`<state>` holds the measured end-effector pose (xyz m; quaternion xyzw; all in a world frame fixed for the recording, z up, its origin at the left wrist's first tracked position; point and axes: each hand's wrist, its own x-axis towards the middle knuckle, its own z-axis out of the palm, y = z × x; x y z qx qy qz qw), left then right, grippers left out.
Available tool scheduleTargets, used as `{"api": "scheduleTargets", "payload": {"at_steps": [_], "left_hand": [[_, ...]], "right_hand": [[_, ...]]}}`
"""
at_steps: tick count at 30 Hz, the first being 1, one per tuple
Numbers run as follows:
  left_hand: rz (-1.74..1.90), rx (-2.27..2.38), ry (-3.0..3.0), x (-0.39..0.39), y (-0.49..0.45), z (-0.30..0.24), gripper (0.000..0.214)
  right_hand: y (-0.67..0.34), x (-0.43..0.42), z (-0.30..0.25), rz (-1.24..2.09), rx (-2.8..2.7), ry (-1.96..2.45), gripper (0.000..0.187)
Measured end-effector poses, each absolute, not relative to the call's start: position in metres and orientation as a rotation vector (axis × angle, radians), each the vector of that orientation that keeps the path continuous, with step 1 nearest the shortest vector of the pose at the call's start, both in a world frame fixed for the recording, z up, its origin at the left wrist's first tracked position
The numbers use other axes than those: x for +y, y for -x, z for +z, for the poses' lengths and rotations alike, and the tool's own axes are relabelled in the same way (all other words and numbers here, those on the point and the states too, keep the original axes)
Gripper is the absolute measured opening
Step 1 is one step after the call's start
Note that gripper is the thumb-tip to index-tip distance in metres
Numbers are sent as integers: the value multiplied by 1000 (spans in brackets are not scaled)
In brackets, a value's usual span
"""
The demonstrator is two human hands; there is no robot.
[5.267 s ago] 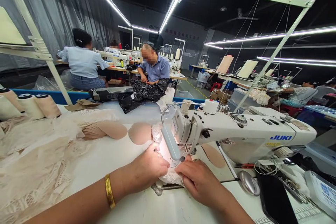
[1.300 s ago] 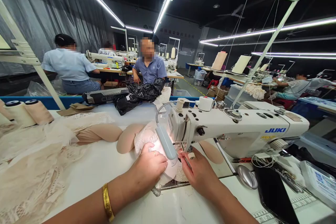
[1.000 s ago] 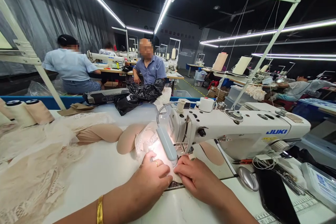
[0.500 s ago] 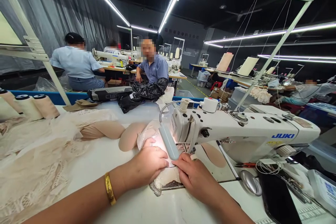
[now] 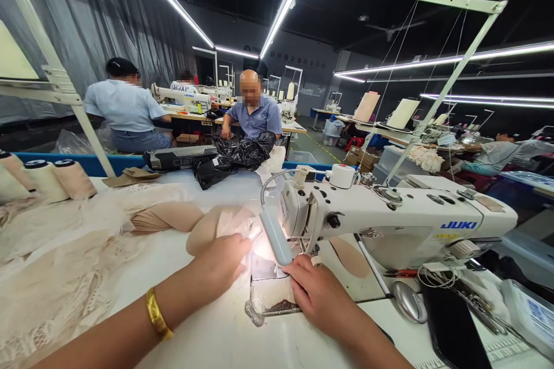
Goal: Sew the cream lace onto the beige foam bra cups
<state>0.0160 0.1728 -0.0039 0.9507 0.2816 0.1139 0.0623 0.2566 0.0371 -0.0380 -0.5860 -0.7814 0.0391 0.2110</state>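
Observation:
My left hand [image 5: 223,268], with a gold bangle at the wrist, is closed on a pale lace fabric piece [image 5: 236,222] to the left of the needle area. A beige cup-shaped pad [image 5: 201,233] lies beside that fabric. My right hand [image 5: 318,294] rests by the needle plate of the white sewing machine [image 5: 389,213]. Its fingers are curled together near the lower end of the grey lamp [image 5: 276,236]; what they hold, if anything, is hidden. The lamp lights the metal plate [image 5: 265,270] between my hands.
Lace pieces [image 5: 73,265] and thread cones [image 5: 73,179] cover the left side. A black plastic bag [image 5: 236,155] lies behind. At right are a phone [image 5: 454,323], a silver oval object [image 5: 409,301] and another beige pad [image 5: 350,256]. A person in blue [image 5: 255,115] sits opposite.
My left hand has moved left, away from the needle area, drawing the lace fabric with it. The metal plate is now uncovered. My right hand has stayed nearly in place.

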Motion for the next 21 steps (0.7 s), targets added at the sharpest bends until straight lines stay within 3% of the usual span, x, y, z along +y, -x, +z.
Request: {"api": "scheduleTargets", "payload": {"at_steps": [5, 10, 13, 15, 21], "left_hand": [[61, 713, -2825, 142, -21, 15, 16], [162, 879, -2775, 145, -20, 29, 23], [177, 910, -2764, 142, -19, 32, 12], [118, 833, -2754, 133, -18, 33, 5], [-86, 679, -2711, 107, -18, 15, 11]], "right_hand": [[-256, 38, -35, 95, -2167, 1622, 22], [-256, 38, -36, 70, -2173, 1616, 25], [-257, 38, -37, 71, -2174, 1604, 25], [-257, 38, -36, 77, -2173, 1599, 26], [-256, 37, -34, 104, -2170, 1619, 27]]}}
